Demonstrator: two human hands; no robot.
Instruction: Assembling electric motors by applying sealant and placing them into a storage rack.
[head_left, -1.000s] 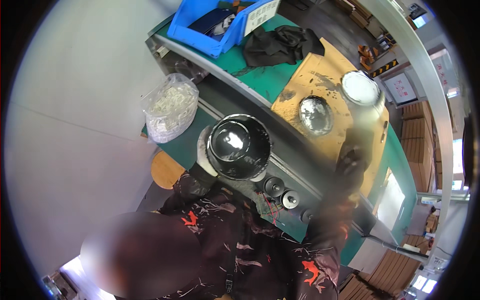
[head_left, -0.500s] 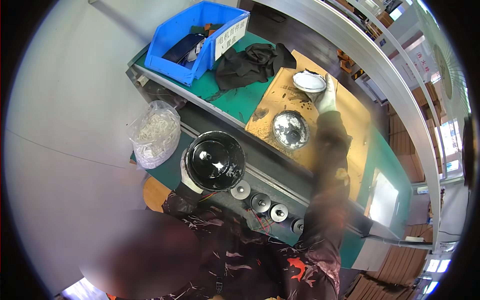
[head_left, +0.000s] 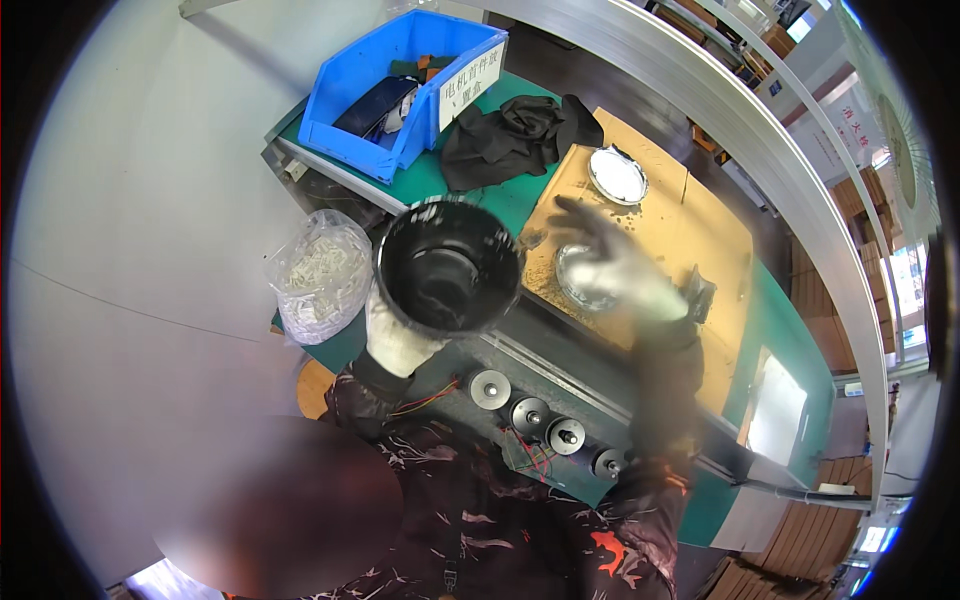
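My left hand [head_left: 395,335] grips the black bowl-shaped housing [head_left: 447,265]; my right hand [head_left: 610,265], open, reaches over the shiny reflector [head_left: 580,280] — grasp its rim gently.

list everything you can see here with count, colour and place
bowl-shaped housing: 1, black, held over the bench's near edge
round reflector: 1, silvery, on the brown board under the right hand
round disc: 1, white, far end of the board
brown board: 1, on the green bench
storage bin: 1, blue, far left of the bench
cloth: 1, black, beside the bin
plastic bag: 1, clear, white pieces inside, bench's left end
round knobs: 4, dark, bench front
left hand: white glove, gripping the housing
right hand: blurred, over the reflector
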